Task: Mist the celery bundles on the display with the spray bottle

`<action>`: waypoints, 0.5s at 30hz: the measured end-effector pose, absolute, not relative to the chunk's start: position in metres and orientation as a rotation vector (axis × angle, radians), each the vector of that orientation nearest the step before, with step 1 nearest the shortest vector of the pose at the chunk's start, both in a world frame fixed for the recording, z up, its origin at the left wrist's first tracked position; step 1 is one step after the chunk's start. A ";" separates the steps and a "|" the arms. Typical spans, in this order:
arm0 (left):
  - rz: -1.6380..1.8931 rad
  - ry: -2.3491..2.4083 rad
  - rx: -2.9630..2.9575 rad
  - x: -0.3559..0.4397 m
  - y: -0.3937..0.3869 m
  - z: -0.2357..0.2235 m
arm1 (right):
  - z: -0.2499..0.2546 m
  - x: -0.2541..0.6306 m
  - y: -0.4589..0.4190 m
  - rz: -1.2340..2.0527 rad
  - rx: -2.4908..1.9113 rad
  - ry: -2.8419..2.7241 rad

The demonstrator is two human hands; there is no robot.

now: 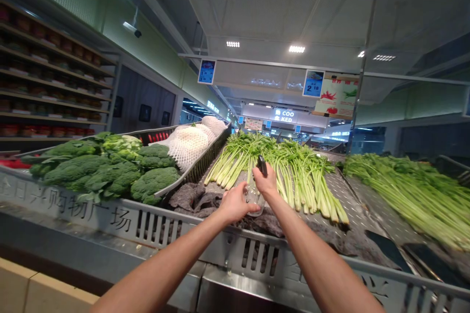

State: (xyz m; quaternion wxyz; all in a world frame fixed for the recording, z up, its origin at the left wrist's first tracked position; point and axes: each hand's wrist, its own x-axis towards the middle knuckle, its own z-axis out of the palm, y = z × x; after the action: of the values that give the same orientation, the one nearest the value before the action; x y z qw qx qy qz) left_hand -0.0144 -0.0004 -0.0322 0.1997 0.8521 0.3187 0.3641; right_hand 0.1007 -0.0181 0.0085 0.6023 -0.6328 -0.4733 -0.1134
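My right hand (265, 181) is closed around the black top (262, 166) of a clear item that looks like a spray bottle (260, 199). Its see-through lower part hangs below the hand, partly hidden. My left hand (235, 202) is just left of it, thumb and fingers apart, the thumb overlapping the clear part; whether they touch I cannot tell. Both hands are over the front of a grey crate (216, 244). Behind them lies a wide row of celery (290, 171), leaves away from me and cut stalk ends toward me. Dark crumpled cloth (198, 199) lies along the crate's front.
Broccoli (91, 166) fills the left crate, with white foam-netted produce (191, 142) behind it. A mirror (407, 181) on the right reflects the celery. Price signs (313, 83) hang overhead. A dark flat object (388, 250) lies at the front right.
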 end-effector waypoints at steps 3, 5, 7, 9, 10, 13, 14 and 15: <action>0.988 0.930 2.366 -0.021 -0.001 -0.031 | 0.008 0.092 -0.018 -0.237 -1.441 -1.148; 0.971 0.954 2.376 -0.025 -0.003 -0.031 | 0.007 0.088 -0.019 -0.233 -1.409 -1.209; 0.950 0.987 2.402 -0.028 -0.006 -0.031 | 0.005 0.084 -0.019 -0.226 -1.389 -1.283; 0.923 1.040 2.433 -0.031 -0.010 -0.032 | 0.002 0.083 -0.018 -0.211 -1.383 -1.336; 0.910 1.070 2.448 -0.032 -0.011 -0.033 | 0.000 0.083 -0.017 -0.199 -1.383 -1.350; 0.868 1.118 2.479 -0.033 -0.014 -0.034 | -0.006 0.086 -0.015 -0.158 -1.398 -1.338; 0.855 1.118 2.482 -0.031 -0.015 -0.034 | -0.008 0.088 -0.015 -0.145 -1.400 -1.327; 0.844 1.112 2.480 -0.030 -0.015 -0.033 | -0.008 0.090 -0.015 -0.133 -1.398 -1.312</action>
State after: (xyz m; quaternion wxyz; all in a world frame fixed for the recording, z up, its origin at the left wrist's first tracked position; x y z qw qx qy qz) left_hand -0.0296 -0.0154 -0.0332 0.1473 0.8619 0.3866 0.2932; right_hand 0.0903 -0.0153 -0.0085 0.5728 -0.5964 -0.5594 -0.0568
